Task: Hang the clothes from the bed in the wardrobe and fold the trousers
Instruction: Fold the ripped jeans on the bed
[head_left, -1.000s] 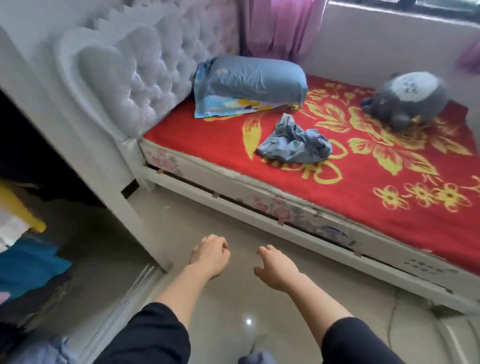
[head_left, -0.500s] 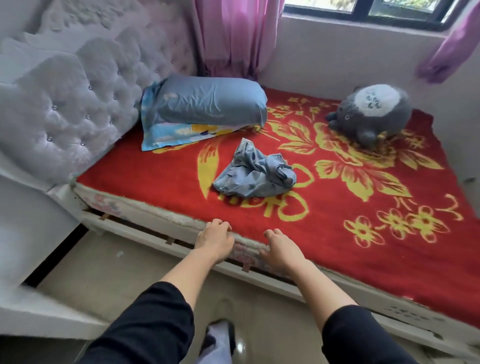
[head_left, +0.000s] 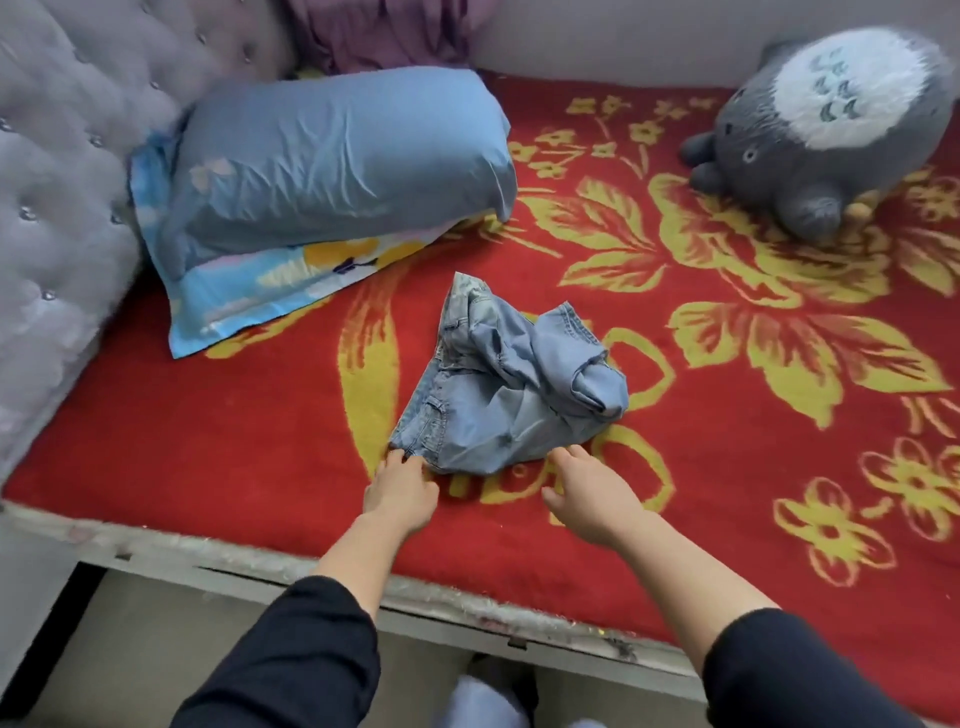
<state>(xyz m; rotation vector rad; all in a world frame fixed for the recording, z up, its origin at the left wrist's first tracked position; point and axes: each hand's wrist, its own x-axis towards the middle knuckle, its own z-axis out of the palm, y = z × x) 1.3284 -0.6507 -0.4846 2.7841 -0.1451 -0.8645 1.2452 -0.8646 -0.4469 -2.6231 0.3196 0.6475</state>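
Note:
A crumpled pair of light blue denim trousers (head_left: 501, 384) lies in a heap on the red flowered blanket of the bed (head_left: 208, 441). My left hand (head_left: 400, 488) reaches the heap's near left corner, fingertips touching the denim edge. My right hand (head_left: 589, 491) lies just at the heap's near right edge, fingers loosely extended and touching or almost touching the cloth. Neither hand plainly grips the fabric. The wardrobe is out of view.
A blue pillow (head_left: 332, 161) lies at the back left against the grey tufted headboard (head_left: 57, 208). A grey plush toy (head_left: 826, 130) sits at the back right. The bed's pale front rail (head_left: 467, 613) runs below my forearms, floor beneath.
The view swung from the wardrobe side to the bed and moved closer. Both hands went forward from over the bed's front edge onto the blanket, up to the trousers.

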